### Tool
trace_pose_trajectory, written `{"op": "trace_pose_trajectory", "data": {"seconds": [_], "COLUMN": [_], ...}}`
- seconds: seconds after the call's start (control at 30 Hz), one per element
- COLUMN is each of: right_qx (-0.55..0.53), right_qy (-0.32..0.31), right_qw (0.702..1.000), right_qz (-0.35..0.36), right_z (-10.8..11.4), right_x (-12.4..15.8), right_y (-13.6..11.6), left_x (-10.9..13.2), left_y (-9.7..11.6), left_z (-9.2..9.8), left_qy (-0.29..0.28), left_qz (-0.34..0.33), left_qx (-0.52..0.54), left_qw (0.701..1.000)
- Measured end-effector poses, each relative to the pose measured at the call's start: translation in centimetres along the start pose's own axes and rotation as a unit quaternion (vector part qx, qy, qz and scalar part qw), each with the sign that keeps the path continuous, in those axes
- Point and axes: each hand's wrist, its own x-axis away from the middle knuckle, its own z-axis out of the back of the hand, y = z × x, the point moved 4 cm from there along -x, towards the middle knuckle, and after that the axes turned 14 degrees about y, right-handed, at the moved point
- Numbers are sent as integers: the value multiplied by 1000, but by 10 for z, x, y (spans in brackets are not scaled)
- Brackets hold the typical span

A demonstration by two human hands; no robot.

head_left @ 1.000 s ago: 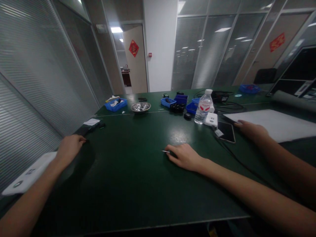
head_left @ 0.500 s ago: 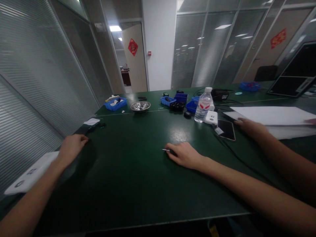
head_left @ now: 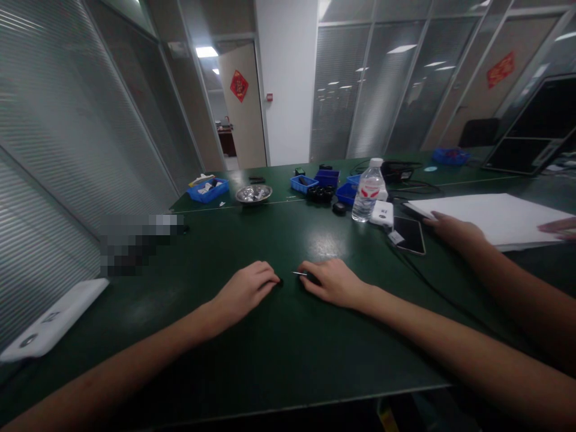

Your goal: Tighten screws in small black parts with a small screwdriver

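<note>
Glass-walled office, dark green table (head_left: 252, 360) under ceiling lights.

Person's right hand (head_left: 335, 282) rests on the table near its middle. The grip is clamped on a thin metal tool (head_left: 300, 275), whose bare tip points left and lies low over the surface.

Left hand (head_left: 249, 288) lies just beside it, knuckles up, fingers curled, fingertips down on the table close to the tool's tip. I cannot tell whether this grip holds anything.

Far side of the table: blue tray (head_left: 210, 189), metal bowl (head_left: 254, 193), water bottle (head_left: 366, 198).

To the right, a phone (head_left: 408, 234) lies face up. A second person's hand (head_left: 454, 231) rests on the edge of a white sheet (head_left: 495, 216) beside it.
</note>
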Motion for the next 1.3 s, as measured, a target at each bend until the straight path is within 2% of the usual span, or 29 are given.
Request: {"op": "trace_pose_trajectory", "data": {"seconds": [0.07,0.13,0.37,0.5,0.63,1.03,1.3], "right_qx": [-2,-5,-37,-60,-61,-59,-62], "right_qy": [-1,-4,-2,-9,1,-15,2], "right_qw": [1000,1000,999,998,998,998,997], "right_qz": [-1,-1,9,32,23,27,37], "right_z": [1,1,4,7,8,8,7], "right_x": [0,0,0,1,2,3,4], "right_y": [0,0,0,-3,-3,-3,-8], "left_x": [-3,-3,-4,-6,-7,-6,-6], "left_y": [14,19,12,10,8,1,3], "left_z": [-13,-20,-14,-16,-18,-21,-21], "left_qy": [21,44,85,64,33,29,14], "left_qz": [-11,-10,64,95,106,141,113], "left_qx": [19,39,99,98,99,104,131], "left_qw": [1000,998,989,989,989,984,985]}}
